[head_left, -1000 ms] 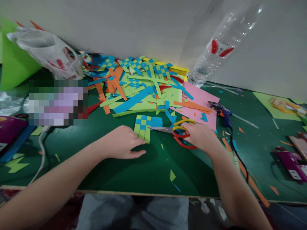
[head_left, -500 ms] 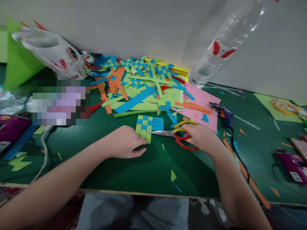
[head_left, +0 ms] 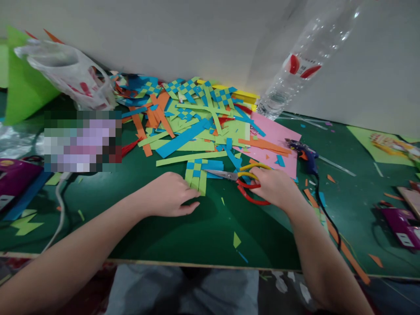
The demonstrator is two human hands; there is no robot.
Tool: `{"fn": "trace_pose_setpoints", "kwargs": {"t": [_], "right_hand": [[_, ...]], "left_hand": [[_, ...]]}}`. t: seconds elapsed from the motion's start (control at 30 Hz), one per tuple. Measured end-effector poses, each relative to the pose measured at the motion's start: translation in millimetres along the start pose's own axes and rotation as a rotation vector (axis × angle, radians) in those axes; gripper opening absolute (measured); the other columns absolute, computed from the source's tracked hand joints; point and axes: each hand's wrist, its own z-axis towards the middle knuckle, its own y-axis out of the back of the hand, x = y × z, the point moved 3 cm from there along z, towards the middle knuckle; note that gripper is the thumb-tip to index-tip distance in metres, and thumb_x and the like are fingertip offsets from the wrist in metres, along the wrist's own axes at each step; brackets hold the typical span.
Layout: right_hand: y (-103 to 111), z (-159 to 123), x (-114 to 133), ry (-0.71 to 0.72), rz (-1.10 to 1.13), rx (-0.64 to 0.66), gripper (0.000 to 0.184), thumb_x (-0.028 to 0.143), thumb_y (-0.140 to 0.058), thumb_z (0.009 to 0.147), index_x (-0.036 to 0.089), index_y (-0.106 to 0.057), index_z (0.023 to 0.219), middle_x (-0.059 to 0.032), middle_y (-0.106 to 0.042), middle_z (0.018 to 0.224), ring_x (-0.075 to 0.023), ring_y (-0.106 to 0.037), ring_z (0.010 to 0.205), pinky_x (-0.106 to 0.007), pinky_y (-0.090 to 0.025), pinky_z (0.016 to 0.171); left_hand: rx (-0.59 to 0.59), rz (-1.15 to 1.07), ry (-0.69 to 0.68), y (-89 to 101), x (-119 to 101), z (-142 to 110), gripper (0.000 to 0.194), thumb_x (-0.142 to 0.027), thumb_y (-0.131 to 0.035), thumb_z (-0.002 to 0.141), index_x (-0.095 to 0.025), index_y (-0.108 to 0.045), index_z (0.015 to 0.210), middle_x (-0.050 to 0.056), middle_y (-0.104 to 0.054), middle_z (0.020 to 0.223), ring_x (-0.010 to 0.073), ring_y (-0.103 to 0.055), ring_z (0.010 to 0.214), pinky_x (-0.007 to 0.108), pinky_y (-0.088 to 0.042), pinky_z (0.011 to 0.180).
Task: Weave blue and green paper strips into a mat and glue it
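A small piece of woven paper [head_left: 197, 173], green strips crossed with blue, lies on the table before me. My left hand [head_left: 170, 194] holds its near left side down with bent fingers; the thumb sticks out apart, lower on the table. Scissors [head_left: 225, 174] with yellow and red handles are in my right hand [head_left: 275, 186], fingers in the loops. The blades look closed, and their tip lies over the weave where the blue ends [head_left: 216, 165] stick out to the right. A long green strip [head_left: 190, 158] rests just beyond the weave.
Behind lies a heap of paper strips and woven pieces [head_left: 197, 113]. A plastic bottle [head_left: 295, 65] leans against the wall. A glue gun [head_left: 306, 157] with a cord sits right, by pink paper [head_left: 278, 135]. A plastic bag [head_left: 72, 74] and a purple box [head_left: 19, 181] stand left.
The scissors' tip dipped slightly toward me, then rose back over the weave's blue side. The long green strip beyond it shifted nearer and straightened. My left hand stays in place.
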Motion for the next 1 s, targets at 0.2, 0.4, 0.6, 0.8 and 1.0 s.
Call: {"fn": "trace_pose_setpoints", "kwargs": {"t": [0.2,0.4,0.6,0.8,1.0], "right_hand": [[2,1,-11,-0.025,0.181,-0.114,0.02,0.021,-0.057,0.082,0.018,-0.066,0.1,-0.0067,-0.073,0.098,-0.022,-0.068,0.078,-0.03,-0.043,0.062],[-4,6,-21,-0.187,0.111,-0.224,0.039,0.029,-0.063,0.081,0.017,-0.065,0.118,-0.0101,-0.073,0.108,-0.0289,-0.069,0.09,-0.036,-0.049,0.069],[-8,10,-34,-0.341,0.135,-0.317,0.044,0.031,-0.067,0.078,0.02,-0.065,0.12,-0.0096,-0.074,0.108,-0.0312,-0.069,0.089,-0.038,-0.051,0.069],[-13,13,-39,-0.325,0.161,-0.349,0.041,0.029,-0.067,0.076,0.018,-0.067,0.116,-0.0097,-0.074,0.11,-0.0319,-0.068,0.097,-0.038,-0.051,0.073],[-17,15,-38,-0.276,0.17,-0.346,0.046,0.029,-0.068,0.077,0.02,-0.065,0.122,-0.0089,-0.071,0.118,-0.0318,-0.068,0.098,-0.04,-0.053,0.077]], "left_hand": [[-0.019,0.004,-0.019,0.1,0,0,0.027,-0.03,-0.049,0.093,-0.02,-0.073,0.1,0.0,-0.07,0.062,0.0173,-0.064,0.054,0.03,-0.039,0.051],[-0.051,0.006,-0.045,-1.0,-2,-1,0.025,-0.032,-0.05,0.094,-0.02,-0.072,0.099,0.0,-0.069,0.061,0.017,-0.063,0.054,0.031,-0.038,0.051],[-0.079,-0.235,-0.058,-2.2,-12,4,0.022,-0.031,-0.051,0.095,-0.02,-0.07,0.091,-0.001,-0.07,0.066,0.0141,-0.063,0.058,0.028,-0.038,0.054],[-0.166,-1.254,0.012,40.9,-46,19,0.017,-0.021,-0.053,0.095,-0.018,-0.069,0.095,0.003,-0.072,0.074,0.0123,-0.064,0.071,0.023,-0.049,0.068],[-0.119,-1.796,-0.238,92.8,-80,28,0.041,-0.046,-0.038,0.1,-0.022,-0.071,0.096,0.009,-0.075,0.092,0.0206,-0.072,0.091,0.028,-0.054,0.084]]}}
